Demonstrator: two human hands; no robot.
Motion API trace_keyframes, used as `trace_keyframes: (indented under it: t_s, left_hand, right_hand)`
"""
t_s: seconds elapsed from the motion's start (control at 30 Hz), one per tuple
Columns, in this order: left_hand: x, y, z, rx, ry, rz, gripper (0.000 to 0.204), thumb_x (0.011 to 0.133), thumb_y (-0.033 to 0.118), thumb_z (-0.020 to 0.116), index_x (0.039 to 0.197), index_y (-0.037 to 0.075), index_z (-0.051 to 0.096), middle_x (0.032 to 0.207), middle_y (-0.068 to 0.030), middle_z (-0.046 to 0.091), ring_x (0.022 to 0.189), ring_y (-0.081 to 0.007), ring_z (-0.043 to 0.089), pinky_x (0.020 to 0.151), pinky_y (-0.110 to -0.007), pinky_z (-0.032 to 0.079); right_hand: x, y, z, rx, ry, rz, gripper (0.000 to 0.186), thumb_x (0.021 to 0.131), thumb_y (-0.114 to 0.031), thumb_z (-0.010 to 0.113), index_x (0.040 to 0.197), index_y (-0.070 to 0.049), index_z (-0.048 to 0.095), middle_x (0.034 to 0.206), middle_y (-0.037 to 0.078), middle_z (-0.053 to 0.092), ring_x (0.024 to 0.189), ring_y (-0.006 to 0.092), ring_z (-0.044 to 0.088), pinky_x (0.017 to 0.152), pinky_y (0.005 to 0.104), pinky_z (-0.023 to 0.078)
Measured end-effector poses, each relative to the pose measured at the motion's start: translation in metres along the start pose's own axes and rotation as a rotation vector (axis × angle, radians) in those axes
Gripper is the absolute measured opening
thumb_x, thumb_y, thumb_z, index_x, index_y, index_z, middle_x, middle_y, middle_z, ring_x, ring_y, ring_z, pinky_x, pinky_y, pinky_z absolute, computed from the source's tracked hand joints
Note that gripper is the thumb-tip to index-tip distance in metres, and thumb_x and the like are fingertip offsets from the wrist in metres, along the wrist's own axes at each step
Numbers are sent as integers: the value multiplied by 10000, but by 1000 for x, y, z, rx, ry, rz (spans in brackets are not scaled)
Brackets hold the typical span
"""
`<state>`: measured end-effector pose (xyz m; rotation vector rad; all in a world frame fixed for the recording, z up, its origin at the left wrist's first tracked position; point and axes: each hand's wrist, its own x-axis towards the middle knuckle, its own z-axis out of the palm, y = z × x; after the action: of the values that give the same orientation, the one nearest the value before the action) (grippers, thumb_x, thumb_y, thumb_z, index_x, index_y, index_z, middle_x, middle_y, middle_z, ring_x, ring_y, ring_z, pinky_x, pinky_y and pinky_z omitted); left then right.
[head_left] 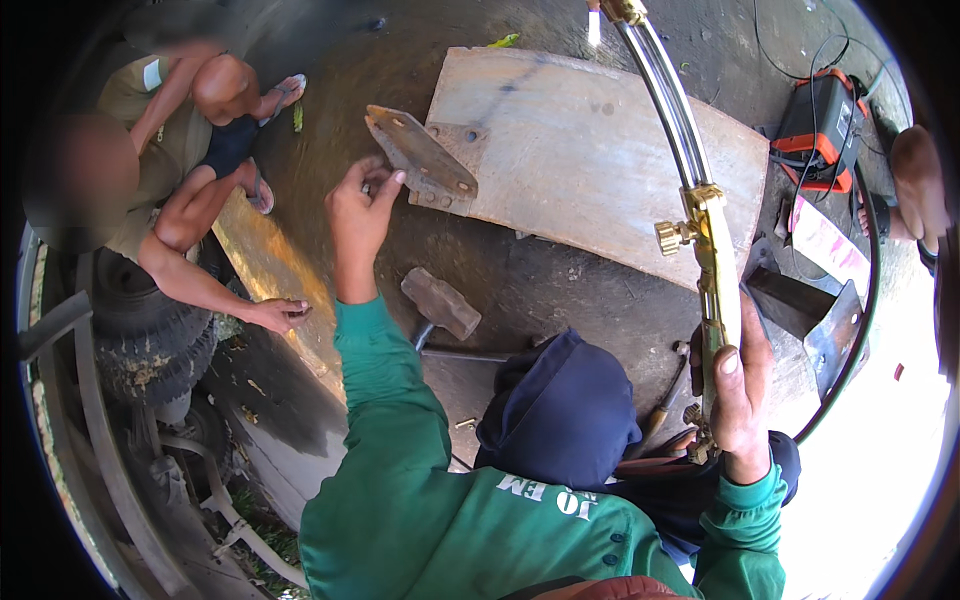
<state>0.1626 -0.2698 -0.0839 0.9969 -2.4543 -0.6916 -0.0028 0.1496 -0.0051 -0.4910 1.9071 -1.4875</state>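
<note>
- One brass torch (pixel 715 270) with silver tubes crosses my view of the right half of the steel plate (pixel 590 140).
- Its handle is in the right hand (pixel 742 400), and I see that grip wrapped around it.
- At the plate's near left corner I find a rusty bracket (pixel 425 155).
- By the bracket's left edge is the left hand (pixel 362 210), fingers half curled; I cannot tell whether that grip pinches it.
- Near the plate's near edge lies a hammer (pixel 440 302).
- Past its right edge I see an orange-and-black machine (pixel 822 130).
</note>
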Motion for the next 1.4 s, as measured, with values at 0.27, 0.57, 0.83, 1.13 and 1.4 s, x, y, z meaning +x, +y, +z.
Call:
trace_keyframes:
  t_s: [0.27,0.57,0.83,1.13,1.4]
  left_hand:
    - [-106,36,37,-2059,162,-701,240,1037,291,645,961,65,622,903,-55,638,800,-148,590,663,-302,512]
    - [-137,130,91,-1416,-687,-583,131,1054,175,607,1119,61,618,773,-8,571,566,-65,479,460,-217,376]
    - [-78,214,47,-779,-716,-177,209,991,171,703,1130,18,671,790,-24,632,543,-41,476,472,-206,384]
    - [-70,284,36,-204,-826,278,467,1009,442,642,1038,-16,731,825,-81,735,637,-170,607,610,-347,492]
    - [-128,276,56,-127,-1214,627,455,917,406,743,1101,-10,736,918,-165,752,850,-288,704,762,-417,533]
  right_hand:
    - [9,-40,11,86,-192,108,551,988,-162,667,1469,15,466,830,-2,557,668,91,516,608,262,436]
    - [31,8,25,343,-212,116,382,1017,-255,671,1284,-31,514,674,4,534,480,99,496,408,263,418]
    - [29,14,-5,547,-193,156,678,1047,-713,308,1313,-133,538,701,33,560,464,136,517,410,276,451]
    - [26,3,-22,673,-138,56,708,1045,-725,265,1288,-120,543,692,27,550,494,143,533,415,294,463]
    - [30,10,-32,738,-163,20,719,1013,-772,297,1249,-140,548,691,31,560,505,157,540,437,304,434]
